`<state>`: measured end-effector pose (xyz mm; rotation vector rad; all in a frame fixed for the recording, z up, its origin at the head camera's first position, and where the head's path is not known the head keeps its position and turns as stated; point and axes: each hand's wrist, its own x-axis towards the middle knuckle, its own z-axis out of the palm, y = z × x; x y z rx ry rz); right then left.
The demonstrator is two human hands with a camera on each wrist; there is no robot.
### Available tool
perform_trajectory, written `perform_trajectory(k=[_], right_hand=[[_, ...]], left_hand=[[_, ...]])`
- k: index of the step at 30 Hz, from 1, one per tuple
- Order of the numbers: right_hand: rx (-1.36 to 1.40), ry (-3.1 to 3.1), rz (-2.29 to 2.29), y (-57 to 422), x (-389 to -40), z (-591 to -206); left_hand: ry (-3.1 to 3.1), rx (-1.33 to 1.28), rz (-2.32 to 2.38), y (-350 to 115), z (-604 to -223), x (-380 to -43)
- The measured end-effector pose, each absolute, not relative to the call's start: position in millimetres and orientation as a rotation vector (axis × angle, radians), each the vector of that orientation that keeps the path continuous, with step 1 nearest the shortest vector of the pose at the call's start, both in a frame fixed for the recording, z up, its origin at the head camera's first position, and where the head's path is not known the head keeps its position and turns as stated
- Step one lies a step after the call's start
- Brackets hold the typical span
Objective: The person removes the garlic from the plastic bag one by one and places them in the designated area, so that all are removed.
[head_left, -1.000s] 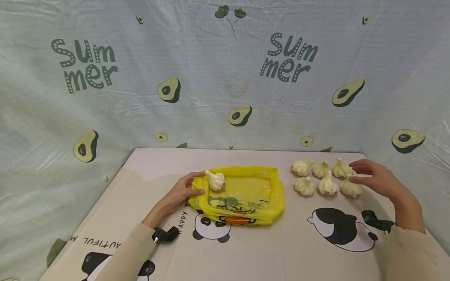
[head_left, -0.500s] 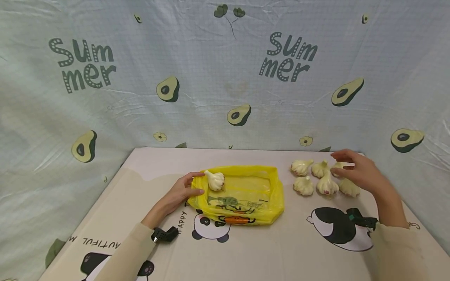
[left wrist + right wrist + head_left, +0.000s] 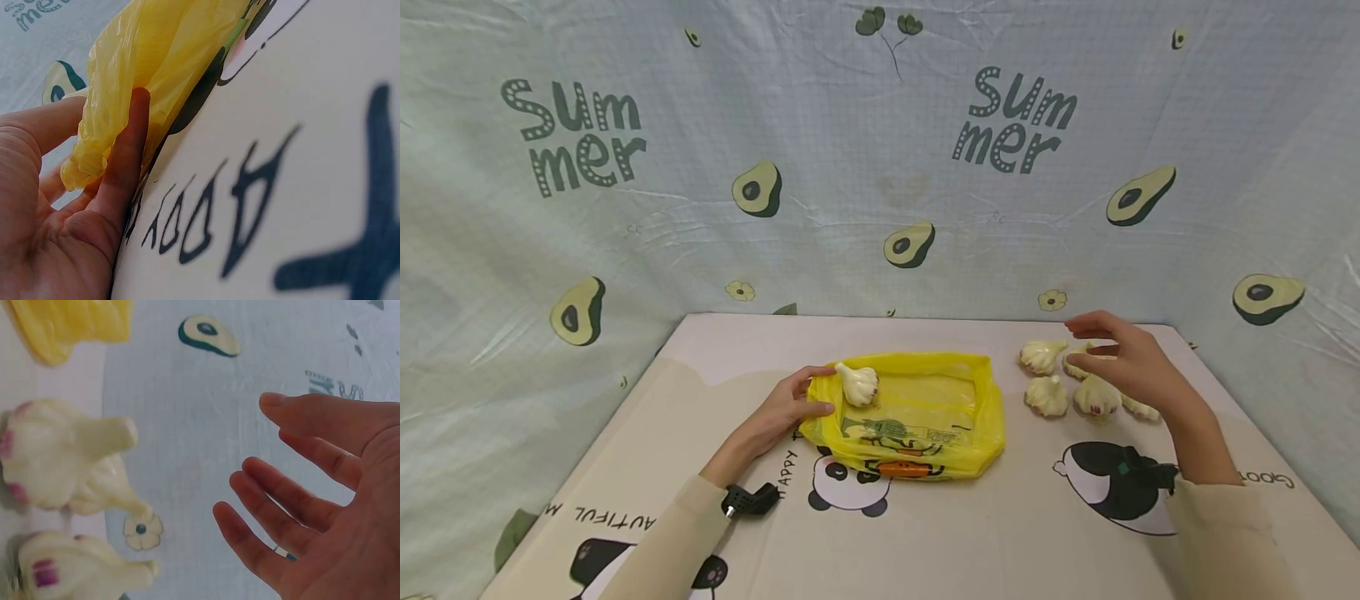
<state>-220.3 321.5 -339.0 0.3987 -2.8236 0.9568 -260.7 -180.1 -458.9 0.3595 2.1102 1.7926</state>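
Note:
My left hand [image 3: 790, 406] grips the left edge of a yellow plastic bag [image 3: 910, 467], which lies with its mouth spread wide. In the left wrist view the gathered edge of the yellow plastic bag [image 3: 115, 106] sits between the fingers and thumb. One garlic bulb [image 3: 859, 386] rests inside the bag, beside this hand. My right hand [image 3: 1131, 364] hovers over a group of garlic bulbs, fingers spread and nothing held, partly hiding the back-right ones. The right wrist view shows garlic bulbs [image 3: 59, 453] apart from the fingers.
Front-row garlic includes a bulb [image 3: 1047, 397] on the left and another garlic bulb [image 3: 1097, 395] in the middle; a garlic bulb [image 3: 1042, 357] lies behind. The printed tabletop [image 3: 970, 533] ends at a hanging cloth [image 3: 827, 225] with avocado prints.
My right hand has moved left and slightly away from me, from the right side of the garlic to above it. The left hand and bag have stayed put.

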Motion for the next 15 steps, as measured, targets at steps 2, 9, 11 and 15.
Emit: perform_trajectory(k=[2,9,11,15], right_hand=[[0.431,-2.812,0.988,315.5,-220.4,-338.2],[0.484,-2.777,1.093,297.4,-220.9,-336.5],[0.510,-2.766,1.119,291.9,-221.2,-335.8],[0.561,-2.760,1.135,280.7,-223.8,-336.4]], left_hand=[[2.114,0.354,1.789,-180.1,-458.6,-260.7],[2.121,0.340,1.780,-180.6,-457.9,-260.0],[2.120,0.340,1.785,-180.8,-457.6,-259.8],[2.115,0.344,1.786,-180.7,-457.0,-259.2]])
